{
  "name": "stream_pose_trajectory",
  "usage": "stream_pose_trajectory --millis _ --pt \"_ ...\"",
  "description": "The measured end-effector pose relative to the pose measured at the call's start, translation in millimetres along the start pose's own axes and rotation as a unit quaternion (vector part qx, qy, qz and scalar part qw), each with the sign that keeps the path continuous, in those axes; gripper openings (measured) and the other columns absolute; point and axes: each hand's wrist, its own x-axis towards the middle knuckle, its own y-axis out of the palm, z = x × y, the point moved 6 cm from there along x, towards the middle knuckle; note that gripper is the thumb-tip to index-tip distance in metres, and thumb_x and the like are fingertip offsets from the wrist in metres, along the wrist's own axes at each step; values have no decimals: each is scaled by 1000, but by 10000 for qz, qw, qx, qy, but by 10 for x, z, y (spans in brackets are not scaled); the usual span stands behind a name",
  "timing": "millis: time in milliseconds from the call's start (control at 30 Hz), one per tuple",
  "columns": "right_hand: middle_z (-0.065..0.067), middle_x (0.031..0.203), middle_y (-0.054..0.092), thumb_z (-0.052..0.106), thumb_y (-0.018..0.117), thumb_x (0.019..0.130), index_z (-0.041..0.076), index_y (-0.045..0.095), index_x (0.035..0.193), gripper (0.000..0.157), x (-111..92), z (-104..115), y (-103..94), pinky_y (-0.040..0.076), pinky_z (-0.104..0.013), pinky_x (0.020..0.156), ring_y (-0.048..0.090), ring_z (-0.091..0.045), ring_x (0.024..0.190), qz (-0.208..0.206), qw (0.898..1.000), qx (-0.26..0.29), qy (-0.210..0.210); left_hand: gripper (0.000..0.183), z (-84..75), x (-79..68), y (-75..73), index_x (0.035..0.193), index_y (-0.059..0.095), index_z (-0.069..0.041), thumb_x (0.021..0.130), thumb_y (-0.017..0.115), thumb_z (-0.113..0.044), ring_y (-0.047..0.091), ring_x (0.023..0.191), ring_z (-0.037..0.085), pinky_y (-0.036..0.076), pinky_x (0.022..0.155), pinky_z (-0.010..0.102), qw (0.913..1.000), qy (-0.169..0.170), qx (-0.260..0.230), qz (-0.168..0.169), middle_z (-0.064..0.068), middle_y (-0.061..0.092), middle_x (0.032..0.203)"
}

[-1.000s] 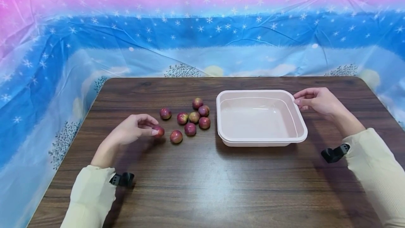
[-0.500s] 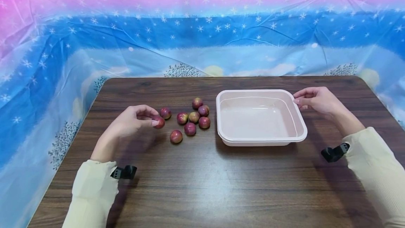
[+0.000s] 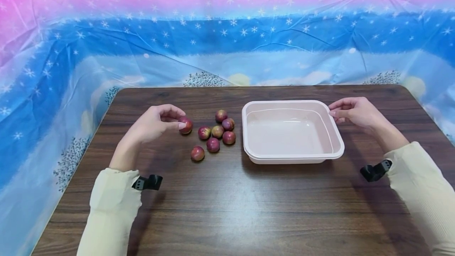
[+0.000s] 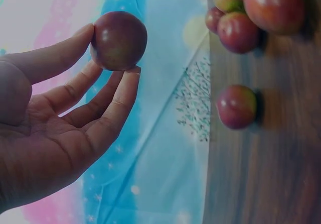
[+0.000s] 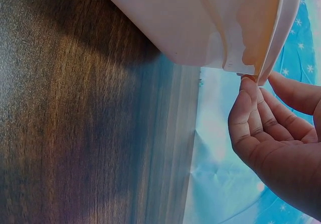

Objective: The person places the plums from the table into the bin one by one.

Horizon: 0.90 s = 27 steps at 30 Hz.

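My left hand (image 3: 149,125) pinches a red plum (image 3: 185,125) between thumb and fingertips. Seen from the left wrist, the held plum (image 4: 119,40) is raised in the fingers, with a single plum (image 4: 236,107) lying on the table beyond it. That single one is hidden behind the held fruit in the head view. Several more red and yellowish plums (image 3: 213,145) lie loosely grouped to the right of this hand. My right hand (image 3: 359,113) pinches the right rim of a pale pink plastic basin (image 3: 293,156), thumb on one side and fingers on the other.
The basin stands on a dark wood-grain table (image 3: 227,200), right of the plums, with nothing inside. A snowflake-patterned cloth (image 3: 227,38) hangs behind the table and along its sides. A black wrist camera (image 3: 149,182) sits at each sleeve.
My left hand has lifted its plum and carried it away from me and slightly right, covering the plum at the back left. The right hand stays on the basin rim.
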Motion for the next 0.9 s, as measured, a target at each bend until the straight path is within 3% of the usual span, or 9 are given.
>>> stream_pose_trajectory --millis 133,333,900 --pt "0 84 65 19 62 88 -10 52 116 42 1 -6 -4 51 -33 67 61 -16 72 -42 9999 -117 33 32 -107 54 19 113 56 -4 87 63 -21 55 91 22 45 77 37 10000 69 -7 34 12 60 104" --pt "0 82 65 16 62 88 -13 51 114 40 1 -4 -4 51 -36 68 61 -11 70 -38 10000 68 -25 31 -234 127 28 114 57 -4 87 64 -19 54 91 23 43 75 36 9998 186 47 -36 12 60 104" --pt "0 83 65 17 62 88 -12 50 115 42 -6 -7 -3 52 -34 68 61 -11 71 -1 10000 64 15 32 -521 306 170 112 57 -2 85 65 -18 56 98 24 42 86 40 9988 459 -190 16 13 59 109"
